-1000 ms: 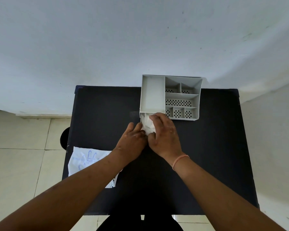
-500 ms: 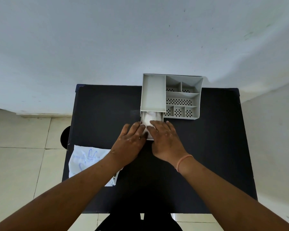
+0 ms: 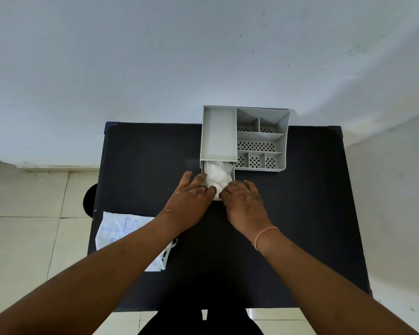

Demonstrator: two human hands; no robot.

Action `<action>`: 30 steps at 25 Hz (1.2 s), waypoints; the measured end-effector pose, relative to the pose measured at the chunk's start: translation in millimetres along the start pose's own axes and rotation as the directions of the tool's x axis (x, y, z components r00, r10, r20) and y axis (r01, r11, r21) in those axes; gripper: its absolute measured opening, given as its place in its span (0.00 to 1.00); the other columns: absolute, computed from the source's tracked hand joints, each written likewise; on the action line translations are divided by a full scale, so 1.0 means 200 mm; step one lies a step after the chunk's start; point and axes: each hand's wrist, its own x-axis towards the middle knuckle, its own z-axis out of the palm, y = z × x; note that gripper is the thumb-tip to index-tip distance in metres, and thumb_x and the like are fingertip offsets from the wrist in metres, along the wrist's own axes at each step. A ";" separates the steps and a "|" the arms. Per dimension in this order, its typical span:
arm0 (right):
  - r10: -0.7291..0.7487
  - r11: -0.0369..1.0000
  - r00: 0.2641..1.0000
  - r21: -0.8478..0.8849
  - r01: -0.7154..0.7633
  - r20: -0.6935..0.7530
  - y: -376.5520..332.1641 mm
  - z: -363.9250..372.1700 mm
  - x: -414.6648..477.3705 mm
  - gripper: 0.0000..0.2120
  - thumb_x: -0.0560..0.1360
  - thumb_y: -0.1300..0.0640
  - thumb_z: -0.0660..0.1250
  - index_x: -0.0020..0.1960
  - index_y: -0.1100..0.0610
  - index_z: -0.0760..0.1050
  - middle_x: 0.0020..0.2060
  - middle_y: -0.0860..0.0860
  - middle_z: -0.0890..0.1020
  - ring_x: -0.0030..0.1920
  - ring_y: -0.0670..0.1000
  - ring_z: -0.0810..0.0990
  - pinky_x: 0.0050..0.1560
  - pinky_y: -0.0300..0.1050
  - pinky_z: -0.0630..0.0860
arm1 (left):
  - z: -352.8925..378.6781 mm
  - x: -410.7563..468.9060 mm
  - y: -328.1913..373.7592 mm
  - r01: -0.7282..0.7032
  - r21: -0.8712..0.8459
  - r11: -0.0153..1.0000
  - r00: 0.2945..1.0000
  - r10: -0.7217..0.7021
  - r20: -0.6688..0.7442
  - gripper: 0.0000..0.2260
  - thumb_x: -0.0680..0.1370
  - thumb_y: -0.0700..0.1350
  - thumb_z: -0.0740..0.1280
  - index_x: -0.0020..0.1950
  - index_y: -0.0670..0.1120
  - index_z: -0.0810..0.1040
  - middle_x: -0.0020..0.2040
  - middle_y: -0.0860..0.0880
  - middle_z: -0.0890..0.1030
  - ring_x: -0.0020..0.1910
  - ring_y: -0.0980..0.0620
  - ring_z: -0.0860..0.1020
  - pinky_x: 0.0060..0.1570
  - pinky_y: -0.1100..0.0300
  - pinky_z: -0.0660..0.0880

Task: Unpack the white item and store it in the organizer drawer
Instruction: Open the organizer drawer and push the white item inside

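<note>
Two bare hands meet at the front of a grey organizer [image 3: 261, 141] standing at the far edge of a black table [image 3: 300, 213]. The organizer's drawer [image 3: 233, 176] is pulled out toward the person, and the crumpled white item [image 3: 217, 176] lies inside it. The left hand [image 3: 191, 197] rests on the drawer's near left corner, fingers [image 3: 202, 179] loosely spread and touching the rim, gripping nothing. The right hand [image 3: 244, 201] lies palm down at the drawer's near right corner, fingers [image 3: 228, 188] extended and closing on nothing. An opened white wrapper with blue print [image 3: 121, 232] lies at the table's left edge, partly under the left forearm.
</note>
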 end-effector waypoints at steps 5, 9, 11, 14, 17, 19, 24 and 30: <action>0.040 0.999 0.998 0.000 -0.040 -0.055 0.04 -0.03 0.13 0.11 0.73 0.64 0.67 0.49 0.57 0.86 0.49 0.55 0.86 0.61 0.60 0.83 0.63 0.58 0.76 | -0.04 0.12 -0.05 0.070 -0.008 0.998 0.997 -0.070 -0.016 0.05 0.79 0.46 0.71 0.52 0.47 0.85 0.49 0.46 0.89 0.70 0.40 0.79 0.69 0.37 0.68; 0.203 0.978 0.968 -0.021 -0.209 -0.149 0.04 -0.08 0.23 0.06 0.76 0.59 0.72 0.49 0.52 0.87 0.48 0.53 0.80 0.54 0.58 0.78 0.52 0.53 0.77 | -0.09 0.20 -0.09 0.140 -0.022 0.990 0.986 -0.141 -0.086 0.06 0.79 0.46 0.72 0.51 0.48 0.88 0.49 0.49 0.88 0.59 0.43 0.79 0.59 0.45 0.71; 0.300 0.953 0.935 0.009 -0.304 -0.188 0.04 -0.09 0.26 0.04 0.75 0.56 0.74 0.47 0.49 0.87 0.46 0.54 0.78 0.51 0.58 0.78 0.50 0.54 0.76 | -0.11 0.22 -0.11 0.179 -0.017 0.984 0.975 -0.179 -0.130 0.05 0.78 0.45 0.74 0.51 0.47 0.88 0.48 0.48 0.86 0.56 0.42 0.79 0.55 0.45 0.73; 0.366 0.930 0.923 0.023 -0.366 -0.115 0.05 -0.10 0.29 0.06 0.78 0.52 0.71 0.50 0.48 0.87 0.48 0.55 0.79 0.51 0.59 0.81 0.55 0.57 0.76 | -0.12 0.23 -0.13 0.231 -0.023 0.973 0.965 -0.232 -0.122 0.08 0.79 0.47 0.74 0.54 0.47 0.89 0.55 0.43 0.82 0.57 0.39 0.78 0.57 0.43 0.76; 0.387 0.922 0.922 -0.016 -0.387 -0.007 0.06 -0.10 0.31 0.11 0.82 0.50 0.65 0.56 0.51 0.85 0.53 0.57 0.82 0.53 0.60 0.83 0.60 0.59 0.77 | -0.14 0.25 -0.14 0.305 -0.038 0.952 0.952 -0.304 0.039 0.13 0.82 0.53 0.69 0.62 0.50 0.86 0.59 0.44 0.83 0.60 0.41 0.79 0.62 0.44 0.74; 0.372 0.928 0.928 0.010 -0.373 0.017 0.08 -0.08 0.31 0.12 0.83 0.54 0.63 0.57 0.54 0.84 0.53 0.58 0.81 0.53 0.61 0.83 0.58 0.58 0.79 | -0.15 0.26 -0.14 0.330 -0.081 0.940 0.936 -0.315 0.160 0.16 0.83 0.55 0.66 0.67 0.50 0.82 0.60 0.45 0.85 0.60 0.42 0.82 0.62 0.45 0.76; 0.554 0.703 0.833 0.544 -0.458 -0.015 0.01 -0.03 0.24 0.14 0.81 0.65 0.64 0.62 0.57 0.83 0.53 0.55 0.85 0.55 0.55 0.84 0.60 0.50 0.81 | -0.20 0.19 -0.08 0.499 -0.598 0.627 0.861 -0.437 0.261 0.21 0.81 0.47 0.71 0.75 0.52 0.79 0.58 0.47 0.87 0.57 0.48 0.85 0.62 0.54 0.80; 0.683 -0.150 0.575 0.857 -0.493 0.450 -0.10 -0.07 0.31 0.12 0.81 0.67 0.66 0.59 0.53 0.79 0.57 0.50 0.84 0.62 0.53 0.82 0.68 0.54 0.78 | -0.26 0.17 -0.05 0.476 -0.796 -0.374 0.667 -0.436 0.604 0.15 0.82 0.31 0.66 0.62 0.45 0.84 0.63 0.44 0.85 0.63 0.50 0.83 0.66 0.49 0.81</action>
